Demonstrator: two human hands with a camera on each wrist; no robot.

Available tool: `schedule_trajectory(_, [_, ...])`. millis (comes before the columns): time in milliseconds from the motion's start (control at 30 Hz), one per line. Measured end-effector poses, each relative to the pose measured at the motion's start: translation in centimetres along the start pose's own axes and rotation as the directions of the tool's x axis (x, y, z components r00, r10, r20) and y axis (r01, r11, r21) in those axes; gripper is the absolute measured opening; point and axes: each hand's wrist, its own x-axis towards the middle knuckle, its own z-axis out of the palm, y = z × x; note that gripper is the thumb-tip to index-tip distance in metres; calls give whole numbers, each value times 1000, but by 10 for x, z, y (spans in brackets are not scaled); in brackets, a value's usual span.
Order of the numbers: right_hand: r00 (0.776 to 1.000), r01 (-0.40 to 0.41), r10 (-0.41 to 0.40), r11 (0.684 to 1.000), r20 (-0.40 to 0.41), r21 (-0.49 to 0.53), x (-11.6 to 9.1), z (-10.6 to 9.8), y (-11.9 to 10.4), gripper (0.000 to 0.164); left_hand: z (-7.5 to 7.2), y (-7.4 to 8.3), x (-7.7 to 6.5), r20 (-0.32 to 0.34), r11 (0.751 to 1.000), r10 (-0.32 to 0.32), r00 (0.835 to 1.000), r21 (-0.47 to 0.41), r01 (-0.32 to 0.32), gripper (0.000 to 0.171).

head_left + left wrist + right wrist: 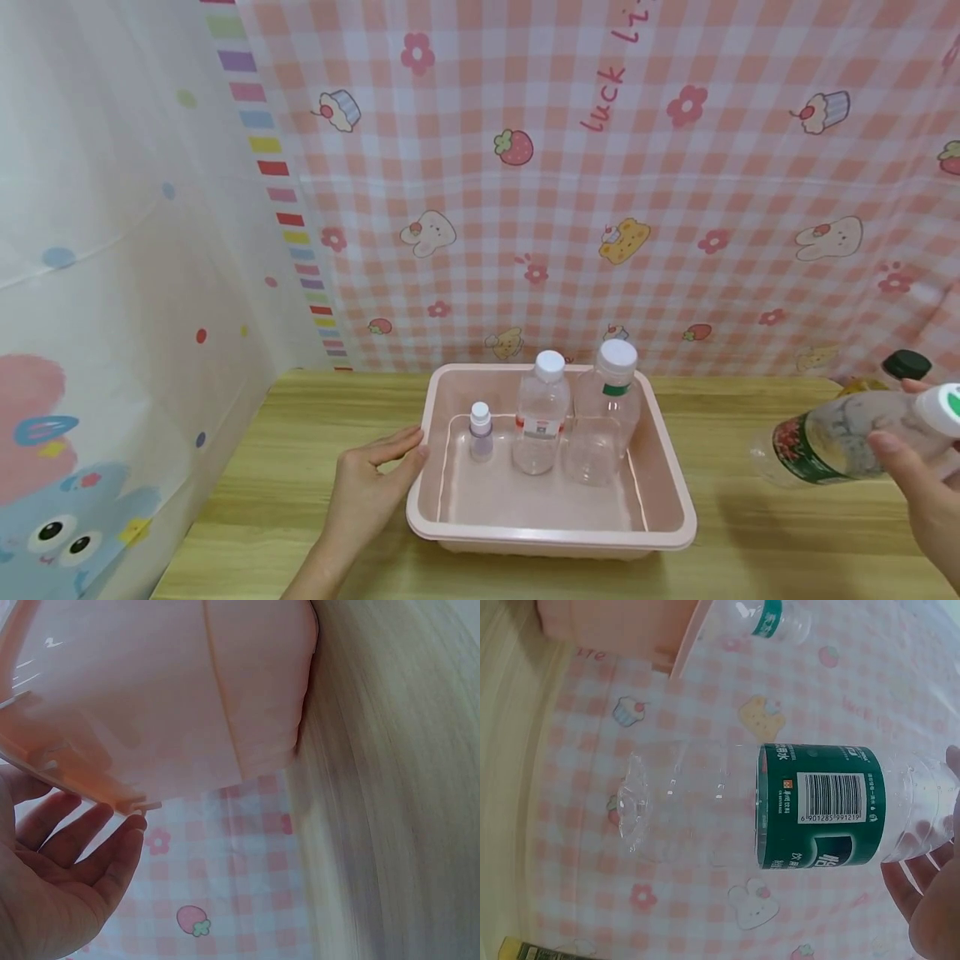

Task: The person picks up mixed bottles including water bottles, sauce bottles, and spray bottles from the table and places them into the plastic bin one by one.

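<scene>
A pink plastic basin [551, 536] stands on the wooden table, and my left hand [375, 483] holds its left rim between thumb and fingers. From the left wrist, fingertips [131, 825] show right at the rim's underside. Inside the basin stand a small white-capped bottle [481, 433], a medium clear bottle [540, 427] and a large clear bottle [603, 425], all upright. To the right of the basin, my right hand [926, 500] grips a clear plastic bottle [821, 806] near its white-capped end. This bottle has a green label and lies tilted sideways above the table, its base pointing left.
Behind the held bottle, at the right, a dark green cap [906, 364] shows on a partly hidden container. A pink checked cloth [480, 192] hangs behind the wooden table [300, 467]; a white patterned cloth [135, 250] hangs at the left.
</scene>
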Motion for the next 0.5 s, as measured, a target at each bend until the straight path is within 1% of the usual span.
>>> schedule_trajectory(100, [999,-17,14,996,36,87,-1,1,-6,46,0,0,0,1,1000,-11,1000,5,11,24])
schedule_trajectory(233, [995,-60,49,990,88,130,-3,1,-13,50,0,0,1,1,1000,-21,1000,11,21,24])
schedule_trajectory(333, [993,-70,57,990,100,126,-3,0,-16,51,0,1,1,2,1000,-24,1000,11,24,24])
schedule_trajectory(467, [992,-63,38,977,123,204,-2,0,-19,54,-1,1,0,6,1000,-21,1000,5,21,24])
schedule_trajectory(500, [992,-57,31,977,126,206,-1,0,-20,55,-1,1,0,6,1000,-20,1000,3,20,24])
